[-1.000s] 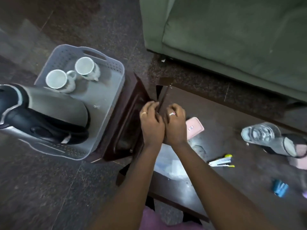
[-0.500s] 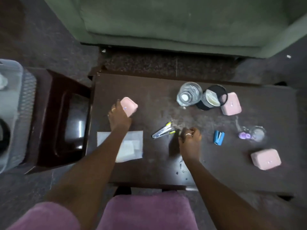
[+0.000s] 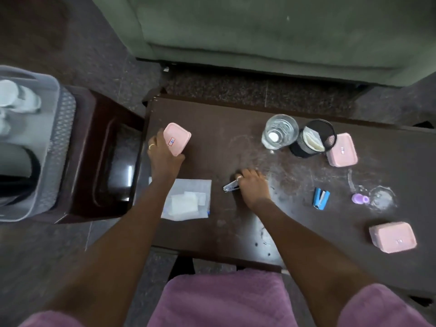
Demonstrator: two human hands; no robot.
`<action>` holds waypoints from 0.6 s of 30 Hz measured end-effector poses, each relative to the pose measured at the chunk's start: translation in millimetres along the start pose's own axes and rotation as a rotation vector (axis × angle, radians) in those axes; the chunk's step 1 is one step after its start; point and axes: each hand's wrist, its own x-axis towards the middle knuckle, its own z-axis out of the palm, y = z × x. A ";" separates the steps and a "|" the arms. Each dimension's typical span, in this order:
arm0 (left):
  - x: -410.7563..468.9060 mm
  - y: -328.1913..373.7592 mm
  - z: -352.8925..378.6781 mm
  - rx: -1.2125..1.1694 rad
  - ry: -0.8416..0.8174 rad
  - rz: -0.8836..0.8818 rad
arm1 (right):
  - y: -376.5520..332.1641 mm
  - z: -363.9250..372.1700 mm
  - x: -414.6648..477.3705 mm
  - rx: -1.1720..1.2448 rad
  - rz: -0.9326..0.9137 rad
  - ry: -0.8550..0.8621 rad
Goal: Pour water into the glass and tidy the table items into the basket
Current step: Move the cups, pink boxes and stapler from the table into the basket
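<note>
My left hand grips a small pink lidded box near the left end of the dark wooden table, the box tilted up off the surface. My right hand is closed over a silver stapler at the table's middle; only its front end shows. A glass with water stands at the back of the table. The grey plastic basket sits on a stool at far left, holding a kettle and white cups.
A black mesh cup, two more pink boxes, a blue staple remover, a purple-capped clear item and a plastic bag of white pads lie on the table. A green sofa stands behind it.
The view swung right from the basket to the table. My hands parted: the left took the pink box and tilted it up, the right closed over the stapler.
</note>
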 end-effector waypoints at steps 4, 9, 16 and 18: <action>5.5 -13.5 -47.2 -0.095 0.172 -0.046 | -5.8 -9.0 4.3 -0.074 -0.059 0.044; 38.8 -40.4 -137.3 -0.127 0.454 -0.125 | -64.3 -51.6 37.3 0.026 -0.143 0.173; 99.2 -100.9 -215.3 -0.172 0.449 -0.549 | -210.4 -126.2 105.4 0.333 -0.318 0.394; 112.2 -113.0 -218.0 -0.118 0.332 -0.574 | -254.3 -143.6 121.8 0.430 -0.330 0.400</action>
